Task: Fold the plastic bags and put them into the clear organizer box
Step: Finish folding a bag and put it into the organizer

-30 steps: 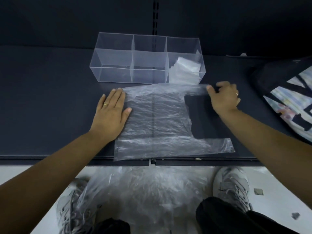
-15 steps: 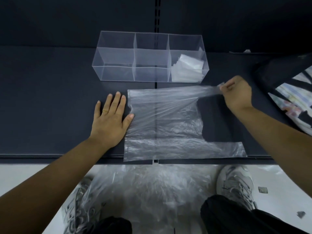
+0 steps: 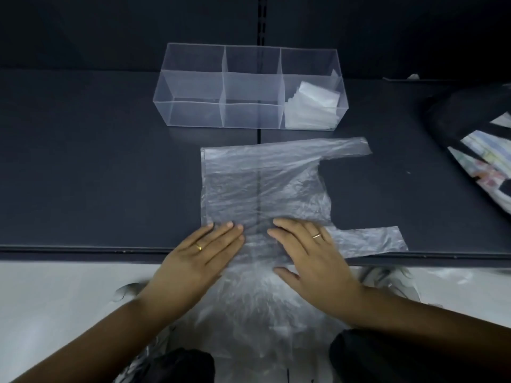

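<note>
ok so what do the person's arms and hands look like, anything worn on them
Both forearms are bare as far as the view shows, with no sleeves, gloves, watch or bracelets. The left hand wears a gold ring on one finger, and the right hand wears a thin gold band.

Translucent crinkled plastic bag (image 3: pixel 265 186), clear three-compartment acrylic organizer box (image 3: pixel 249 87), dark navy matte surface (image 3: pixel 96 167). Black fabric bag (image 3: pixel 475 128) carries a multicoloured print. Gold ring bands (image 3: pixel 199 246) on both hands.

Left grip (image 3: pixel 199 255) and right grip (image 3: pixel 312 251) lie flat
</note>
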Demonstrator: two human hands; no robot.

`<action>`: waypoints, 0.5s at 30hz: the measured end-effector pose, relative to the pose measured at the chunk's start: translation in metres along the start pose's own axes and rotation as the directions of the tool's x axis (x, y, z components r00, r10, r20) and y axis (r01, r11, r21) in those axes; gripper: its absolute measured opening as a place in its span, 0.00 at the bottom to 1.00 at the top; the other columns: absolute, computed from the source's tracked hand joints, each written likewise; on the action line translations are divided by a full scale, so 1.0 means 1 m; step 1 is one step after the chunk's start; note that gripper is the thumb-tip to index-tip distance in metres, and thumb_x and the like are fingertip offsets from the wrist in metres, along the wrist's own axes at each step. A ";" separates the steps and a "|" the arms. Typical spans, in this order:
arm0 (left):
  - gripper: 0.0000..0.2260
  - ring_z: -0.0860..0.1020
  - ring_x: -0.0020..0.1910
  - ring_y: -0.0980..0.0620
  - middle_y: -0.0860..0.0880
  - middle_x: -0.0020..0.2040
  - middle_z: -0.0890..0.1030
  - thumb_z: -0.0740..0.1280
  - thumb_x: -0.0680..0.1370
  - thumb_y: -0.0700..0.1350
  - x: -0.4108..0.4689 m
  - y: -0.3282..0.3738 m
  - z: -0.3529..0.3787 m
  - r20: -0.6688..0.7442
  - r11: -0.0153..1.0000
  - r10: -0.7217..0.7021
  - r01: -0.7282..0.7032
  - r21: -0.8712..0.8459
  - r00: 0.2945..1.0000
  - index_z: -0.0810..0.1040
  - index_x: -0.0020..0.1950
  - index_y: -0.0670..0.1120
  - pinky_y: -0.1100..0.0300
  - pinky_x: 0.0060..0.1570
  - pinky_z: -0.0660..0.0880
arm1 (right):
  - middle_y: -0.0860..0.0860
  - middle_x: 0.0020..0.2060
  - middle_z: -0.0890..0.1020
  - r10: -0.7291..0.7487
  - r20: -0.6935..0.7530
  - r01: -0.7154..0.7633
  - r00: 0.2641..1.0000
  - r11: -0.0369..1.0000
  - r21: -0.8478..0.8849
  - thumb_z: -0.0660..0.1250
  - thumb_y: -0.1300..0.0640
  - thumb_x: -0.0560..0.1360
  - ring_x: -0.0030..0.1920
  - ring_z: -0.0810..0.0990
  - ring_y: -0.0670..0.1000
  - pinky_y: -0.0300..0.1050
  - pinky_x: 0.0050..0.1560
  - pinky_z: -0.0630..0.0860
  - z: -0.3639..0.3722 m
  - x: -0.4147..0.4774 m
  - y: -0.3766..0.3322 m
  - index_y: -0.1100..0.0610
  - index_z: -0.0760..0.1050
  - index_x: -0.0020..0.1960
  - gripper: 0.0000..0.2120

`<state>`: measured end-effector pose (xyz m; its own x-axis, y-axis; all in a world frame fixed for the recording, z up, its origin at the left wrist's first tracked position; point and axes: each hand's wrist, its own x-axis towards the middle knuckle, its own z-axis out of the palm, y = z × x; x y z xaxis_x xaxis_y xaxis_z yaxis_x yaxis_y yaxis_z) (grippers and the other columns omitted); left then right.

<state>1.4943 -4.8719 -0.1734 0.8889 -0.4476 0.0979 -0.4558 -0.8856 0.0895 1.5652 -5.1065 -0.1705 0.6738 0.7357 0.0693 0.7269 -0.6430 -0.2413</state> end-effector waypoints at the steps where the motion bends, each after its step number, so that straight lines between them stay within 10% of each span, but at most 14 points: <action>1: 0.18 0.74 0.66 0.47 0.45 0.67 0.75 0.67 0.74 0.39 -0.005 0.003 -0.002 -0.066 0.998 -0.003 -0.001 -0.062 0.998 0.77 0.65 0.41 0.50 0.67 0.67 | 0.53 0.58 0.79 0.004 -0.044 -0.004 0.999 1.000 0.004 0.78 0.50 0.63 0.56 0.78 0.54 0.48 0.58 0.67 0.000 0.001 0.000 0.57 0.78 0.60 0.28; 8: 0.18 0.78 0.56 0.59 0.53 0.54 0.83 0.58 0.82 0.51 -0.015 0.007 -0.033 -0.153 0.909 -0.242 0.169 -0.381 0.958 0.85 0.51 0.46 0.68 0.63 0.67 | 0.46 0.43 0.83 -0.011 -0.141 0.026 0.990 0.994 0.102 0.66 0.55 0.73 0.44 0.81 0.50 0.44 0.52 0.69 -0.024 -0.014 0.021 0.55 0.82 0.44 0.06; 12: 0.06 0.79 0.42 0.70 0.67 0.40 0.83 0.68 0.71 0.54 -0.008 -0.007 -0.057 0.130 0.447 -0.638 0.502 -0.740 0.759 0.84 0.44 0.63 0.79 0.44 0.70 | 0.41 0.34 0.81 0.174 0.111 -0.201 0.978 0.925 0.322 0.68 0.54 0.76 0.35 0.79 0.43 0.32 0.44 0.68 -0.063 -0.018 0.043 0.50 0.81 0.38 0.08; 15: 0.07 0.82 0.42 0.65 0.60 0.41 0.85 0.70 0.69 0.52 -0.001 -0.032 -0.063 0.229 0.235 -0.665 0.491 -0.839 0.711 0.84 0.41 0.64 0.78 0.41 0.72 | 0.44 0.32 0.82 0.259 0.303 -0.390 0.917 0.740 0.548 0.66 0.43 0.71 0.32 0.79 0.40 0.29 0.37 0.71 -0.094 -0.018 0.069 0.46 0.81 0.39 0.10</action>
<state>1.5047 -4.8351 -0.1142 0.9455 0.2427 -0.2170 0.2897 -0.3235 0.9008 1.6157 -5.1836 -0.0971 0.7658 0.5727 -0.2924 0.2020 -0.6459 -0.7362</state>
